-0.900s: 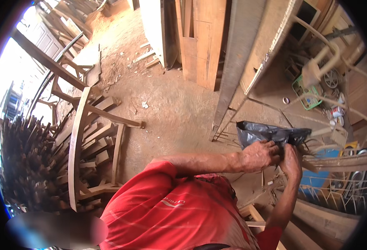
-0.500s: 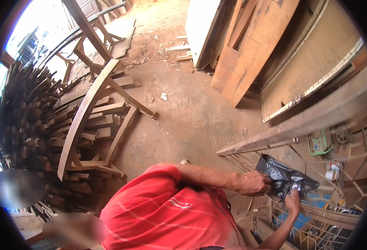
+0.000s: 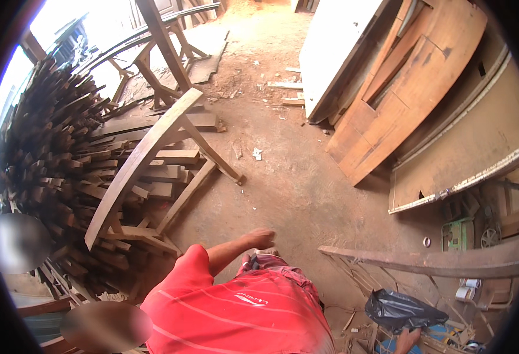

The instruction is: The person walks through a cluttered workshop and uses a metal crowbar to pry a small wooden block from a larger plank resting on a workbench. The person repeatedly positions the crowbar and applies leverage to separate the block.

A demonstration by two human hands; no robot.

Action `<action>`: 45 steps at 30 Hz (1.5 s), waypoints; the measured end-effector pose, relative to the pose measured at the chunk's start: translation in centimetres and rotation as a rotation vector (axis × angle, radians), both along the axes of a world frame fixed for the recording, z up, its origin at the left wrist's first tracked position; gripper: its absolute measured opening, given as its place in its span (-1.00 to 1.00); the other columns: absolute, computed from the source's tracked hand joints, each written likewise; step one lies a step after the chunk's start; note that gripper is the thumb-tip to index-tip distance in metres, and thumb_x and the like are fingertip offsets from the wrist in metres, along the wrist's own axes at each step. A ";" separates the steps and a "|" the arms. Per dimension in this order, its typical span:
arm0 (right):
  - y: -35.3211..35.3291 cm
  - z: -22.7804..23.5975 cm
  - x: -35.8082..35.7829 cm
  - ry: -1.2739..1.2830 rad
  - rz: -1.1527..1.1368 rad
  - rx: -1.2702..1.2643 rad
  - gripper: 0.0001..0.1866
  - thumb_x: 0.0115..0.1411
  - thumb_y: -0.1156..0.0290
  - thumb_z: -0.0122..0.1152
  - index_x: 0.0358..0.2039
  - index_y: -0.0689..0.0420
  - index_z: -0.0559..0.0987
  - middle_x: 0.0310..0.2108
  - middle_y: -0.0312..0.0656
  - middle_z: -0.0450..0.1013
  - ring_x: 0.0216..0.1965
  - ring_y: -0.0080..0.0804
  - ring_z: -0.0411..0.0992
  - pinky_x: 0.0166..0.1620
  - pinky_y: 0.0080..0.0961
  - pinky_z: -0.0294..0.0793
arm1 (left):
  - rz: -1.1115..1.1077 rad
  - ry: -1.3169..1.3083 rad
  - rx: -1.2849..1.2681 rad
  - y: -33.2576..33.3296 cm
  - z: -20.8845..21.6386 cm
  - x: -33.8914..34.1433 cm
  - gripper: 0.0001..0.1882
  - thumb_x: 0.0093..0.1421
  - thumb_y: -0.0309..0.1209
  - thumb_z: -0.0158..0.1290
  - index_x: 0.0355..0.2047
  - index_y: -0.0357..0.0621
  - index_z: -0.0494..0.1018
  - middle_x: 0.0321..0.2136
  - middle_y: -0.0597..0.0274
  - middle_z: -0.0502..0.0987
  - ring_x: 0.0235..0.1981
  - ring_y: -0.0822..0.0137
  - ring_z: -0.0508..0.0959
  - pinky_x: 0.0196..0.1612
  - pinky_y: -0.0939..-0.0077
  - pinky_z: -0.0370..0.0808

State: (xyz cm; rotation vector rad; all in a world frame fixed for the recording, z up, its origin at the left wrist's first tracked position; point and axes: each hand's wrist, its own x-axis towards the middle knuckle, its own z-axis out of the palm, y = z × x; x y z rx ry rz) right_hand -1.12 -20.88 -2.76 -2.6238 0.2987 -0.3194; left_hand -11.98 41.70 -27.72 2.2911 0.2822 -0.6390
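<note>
My left hand (image 3: 260, 238) is in front of my waist, over the dirt floor, apart from the bag. Its fingers look curled closed; whatever they may hold is hidden. At the lower right, my right hand (image 3: 408, 341) grips the near edge of a black plastic bag (image 3: 402, 310), its fingertips partly covered by the plastic. The bag hangs crumpled beside a metal-rod rack, and its contents do not show.
A wooden rail (image 3: 424, 262) tops the rack on the right. Wood panels (image 3: 398, 118) lean beyond it, near a green metal frame (image 3: 457, 235). To the left, a wooden trestle (image 3: 147, 159) stands before a large pile of cut timber (image 3: 47, 159).
My left hand has left the bag and swung left to the front of my waist. The bag now sits lower in view with my right hand still at it. The view has shifted.
</note>
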 end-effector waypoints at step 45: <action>90.7 -24.9 54.2 0.748 0.835 0.311 -0.73 0.32 0.31 0.15 -0.16 0.29 0.52 -0.40 -0.19 0.51 -0.41 -0.49 0.49 -0.34 -0.47 0.50 | 1.130 0.454 -0.155 28.7 -14.5 9.2 -0.61 0.18 -0.15 0.13 -0.21 -0.24 0.67 -0.34 -0.16 0.67 -0.28 0.04 0.69 -0.26 0.22 0.58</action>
